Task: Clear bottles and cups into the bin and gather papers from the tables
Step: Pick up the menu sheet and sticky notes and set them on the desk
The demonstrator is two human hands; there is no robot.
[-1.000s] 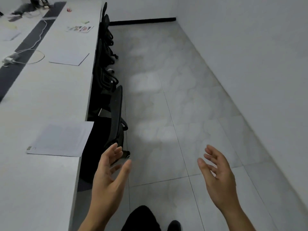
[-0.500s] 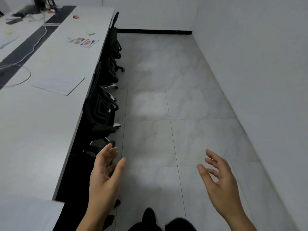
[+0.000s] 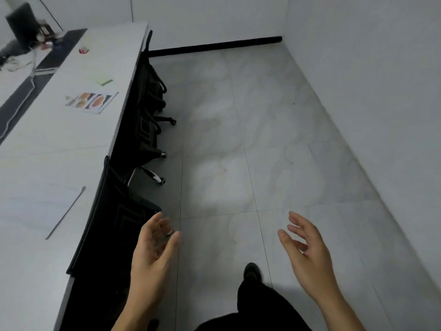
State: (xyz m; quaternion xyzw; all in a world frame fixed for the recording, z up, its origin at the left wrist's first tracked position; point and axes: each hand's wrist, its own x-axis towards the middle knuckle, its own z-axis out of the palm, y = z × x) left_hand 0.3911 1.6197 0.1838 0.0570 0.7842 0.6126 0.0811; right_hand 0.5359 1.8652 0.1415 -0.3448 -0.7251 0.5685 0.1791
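Note:
A white sheet of paper (image 3: 45, 206) lies near the front of the long white table (image 3: 71, 139) on my left. Farther along the table sits a printed sheet with food pictures (image 3: 91, 101), then a small green note (image 3: 104, 81) and a small red object (image 3: 83, 50). My left hand (image 3: 152, 254) and my right hand (image 3: 307, 254) hang in front of me over the floor, palms facing each other, fingers relaxed and empty. No bottle, cup or bin shows.
Black office chairs (image 3: 143, 115) are pushed in along the table's right edge. A grey tiled aisle (image 3: 238, 151) runs ahead to a white wall with a black skirting (image 3: 214, 46). A monitor and cables (image 3: 21, 32) sit at the table's far end.
I have walked forward along the aisle. The nearest paper left the view, the second sheet and the printed sheet came closer. Both hands stayed empty and apart.

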